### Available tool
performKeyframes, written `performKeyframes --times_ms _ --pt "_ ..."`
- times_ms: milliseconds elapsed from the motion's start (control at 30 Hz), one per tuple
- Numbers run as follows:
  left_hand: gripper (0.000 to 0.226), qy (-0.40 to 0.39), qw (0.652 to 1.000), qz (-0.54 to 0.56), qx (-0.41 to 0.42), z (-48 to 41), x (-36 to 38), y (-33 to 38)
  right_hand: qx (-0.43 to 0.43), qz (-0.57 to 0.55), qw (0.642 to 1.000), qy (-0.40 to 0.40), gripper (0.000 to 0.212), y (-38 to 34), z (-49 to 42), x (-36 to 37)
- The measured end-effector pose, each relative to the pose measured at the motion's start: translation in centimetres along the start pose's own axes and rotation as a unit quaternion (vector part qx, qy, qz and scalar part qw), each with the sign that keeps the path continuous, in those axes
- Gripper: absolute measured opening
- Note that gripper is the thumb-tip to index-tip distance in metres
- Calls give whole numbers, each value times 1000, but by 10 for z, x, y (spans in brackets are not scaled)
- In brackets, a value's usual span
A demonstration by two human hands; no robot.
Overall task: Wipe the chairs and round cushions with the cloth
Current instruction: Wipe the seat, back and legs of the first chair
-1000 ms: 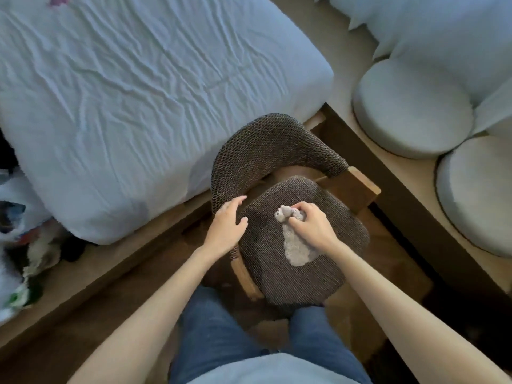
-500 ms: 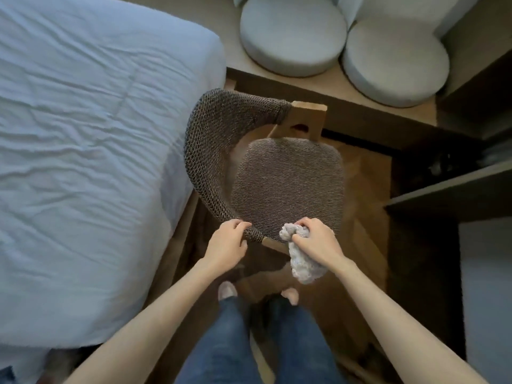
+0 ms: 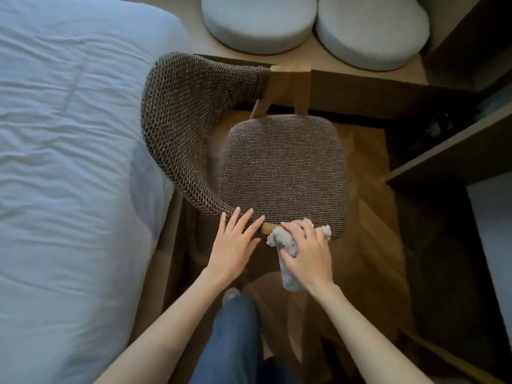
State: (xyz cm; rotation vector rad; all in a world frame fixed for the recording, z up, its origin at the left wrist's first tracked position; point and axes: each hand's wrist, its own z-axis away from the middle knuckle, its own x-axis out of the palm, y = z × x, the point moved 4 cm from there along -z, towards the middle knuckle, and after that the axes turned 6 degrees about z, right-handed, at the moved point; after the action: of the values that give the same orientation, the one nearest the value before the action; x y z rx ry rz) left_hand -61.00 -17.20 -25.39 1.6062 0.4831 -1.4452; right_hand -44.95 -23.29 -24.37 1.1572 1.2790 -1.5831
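A brown woven chair (image 3: 282,173) with a curved backrest (image 3: 188,117) and wooden frame stands below me. My right hand (image 3: 307,250) grips a bunched grey cloth (image 3: 288,256) against the seat's near edge, and one end of the cloth hangs down past my wrist. With straight fingers, my left hand (image 3: 235,242) rests on the near end of the backrest, next to the seat's corner. Two pale round cushions (image 3: 257,20) (image 3: 371,31) lie side by side on a raised platform beyond the chair.
A bed with a pale blue cover (image 3: 69,162) fills the left side, close against the chair's backrest. A dark shelf unit (image 3: 454,162) stands to the right. My legs in jeans (image 3: 230,342) are below the chair on the wooden floor.
The cloth moved from the middle of the seat to its near edge. My left hand uncurled its fingers on the backrest end. The view swung, bringing both cushions to the top.
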Motion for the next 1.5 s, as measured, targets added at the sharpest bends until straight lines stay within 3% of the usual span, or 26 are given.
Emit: performKeyframes --times_ms 133,333,600,700,867,1067,1200,1367,1500 --pt "44 148 988 -39 16 -4 40 -15 -51 4 976 213 36 13 5 25" --pt "33 351 934 2 67 -20 81 -27 -119 45 909 396 32 24 -3 48" --pt "28 525 845 54 82 -28 104 -25 -147 43 848 508 35 36 -6 68" --pt "32 532 842 51 75 -23 102 -22 -136 36 829 541 35 37 -2 77" --pt "34 483 869 73 78 -8 94 -18 -99 80 833 538 40 25 8 85" --pt "50 426 897 65 100 6 94 -26 -200 121 838 493 42 -22 -6 94" --pt "54 432 891 96 96 16 100 -24 -179 157 821 519 47 15 -1 105" --pt "61 402 906 85 105 20 116 -6 -171 41 855 487 61 55 6 106" --pt "70 373 918 64 122 20 126 -6 -160 76 856 485 63 55 -1 128"
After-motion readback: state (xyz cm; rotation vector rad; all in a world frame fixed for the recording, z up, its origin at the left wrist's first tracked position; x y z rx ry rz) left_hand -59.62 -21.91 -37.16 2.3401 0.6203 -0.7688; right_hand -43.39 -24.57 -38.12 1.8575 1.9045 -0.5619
